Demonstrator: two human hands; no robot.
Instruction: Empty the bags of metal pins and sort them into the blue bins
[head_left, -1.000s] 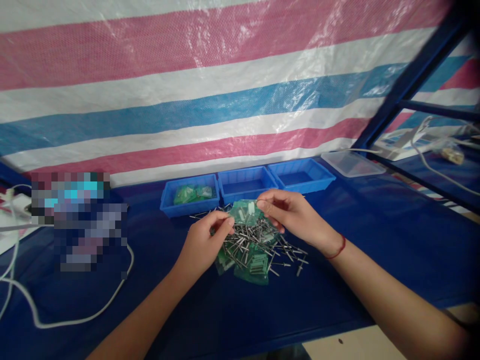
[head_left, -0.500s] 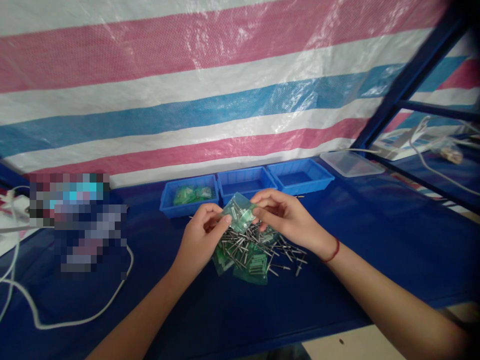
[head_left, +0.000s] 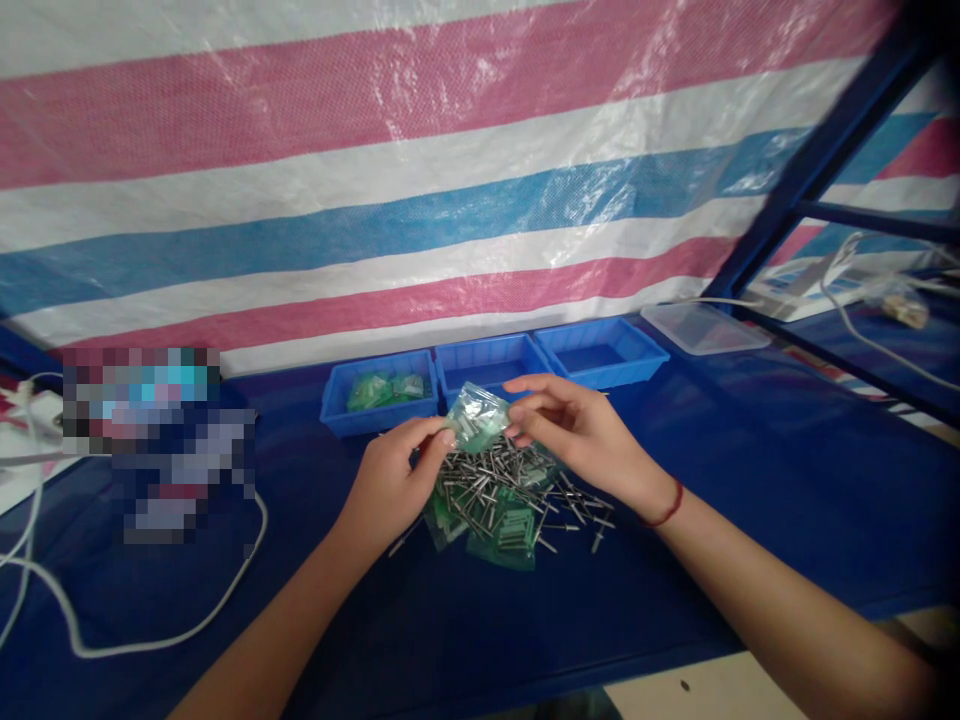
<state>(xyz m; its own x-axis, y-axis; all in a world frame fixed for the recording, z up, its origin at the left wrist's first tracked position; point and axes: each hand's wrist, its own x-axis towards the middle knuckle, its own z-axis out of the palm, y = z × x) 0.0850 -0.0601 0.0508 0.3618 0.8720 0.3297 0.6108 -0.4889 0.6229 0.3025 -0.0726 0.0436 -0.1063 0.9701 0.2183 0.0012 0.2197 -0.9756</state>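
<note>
I count two bare hands at work, one small clear bag [head_left: 478, 415] between them, and three blue trays in a row. Taking the pile of metal pins [head_left: 480, 485] as the middle of the dial, the left tray [head_left: 375, 420] lies at eleven o'clock, the middle tray [head_left: 491, 352] at twelve and the right tray [head_left: 611, 378] at one. The pins are too tangled to count; at least two greenish packets [head_left: 510, 530] lie along the pile's six o'clock side, and more sit heaped in the left tray. Single pins stray off towards four and eight.

One flat clear lid [head_left: 705, 330] rests on the blue table [head_left: 787, 480] beyond the right tray, towards two. A white cable [head_left: 172, 638] loops round at eight to nine, and a striped sheet [head_left: 412, 150] hangs behind everything. The bag and the right hand block part of the middle tray's front, while the left hand covers some of the pile's nine o'clock side.

The bag is held up just over the pile's twelve o'clock edge. The left hand [head_left: 394, 470] pinches its left edge, thumb against forefinger. The right hand [head_left: 577, 425], a red band [head_left: 670, 503] at its wrist, has fingers half curled at the bag's right edge; from here I can't tell whether they grip it.
</note>
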